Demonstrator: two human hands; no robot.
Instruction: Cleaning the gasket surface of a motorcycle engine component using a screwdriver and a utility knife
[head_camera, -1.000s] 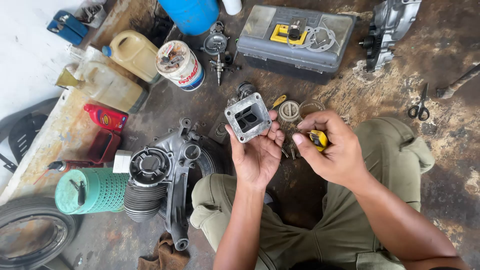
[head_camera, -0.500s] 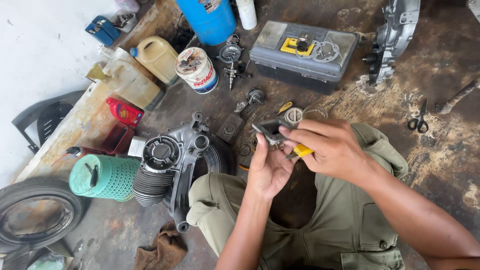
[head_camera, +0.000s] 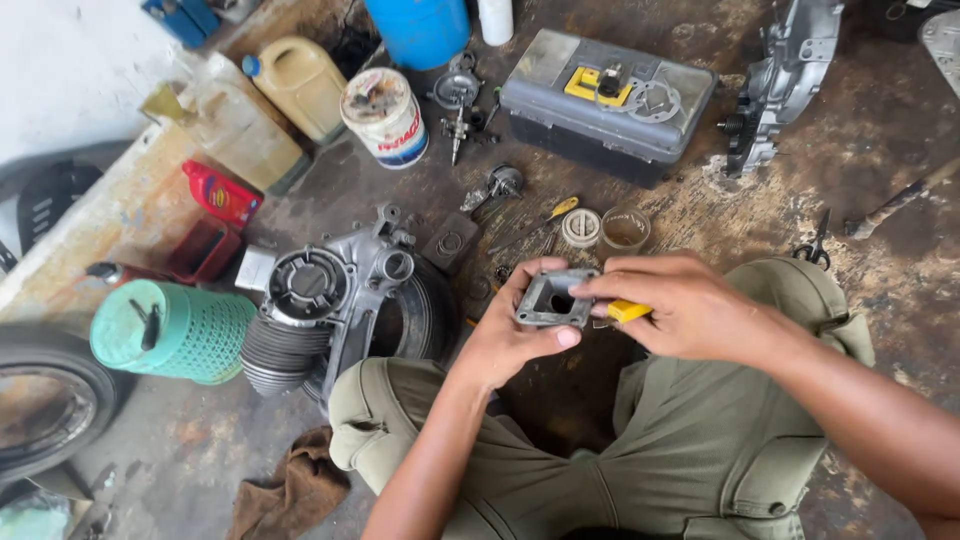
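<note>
A person sits on a stained workshop floor, knees apart, seen from above. Close in, the left hand (head_camera: 505, 335) cups a small square metal housing (head_camera: 553, 298), its grip pinching the part between thumb and fingers. The right hand (head_camera: 685, 305) holds a yellow-handled tool (head_camera: 627, 311), fingers pressed around it, the tip hidden at the housing. A second ago the housing was held upright, its opening facing the camera; now it lies tilted flat and lower, between the knees, with the right hand closed in over it, so the work on the part looks to be under way.

Just left lies an engine block (head_camera: 330, 300) with a green basket (head_camera: 175, 330) beside it. Ahead sit two small cups (head_camera: 603, 228). Farther off, towards the floor's far edge, stand a grey toolbox (head_camera: 608, 100), a paint tin (head_camera: 385, 115) and a yellow jug (head_camera: 300, 85). Nothing blocks the hands.
</note>
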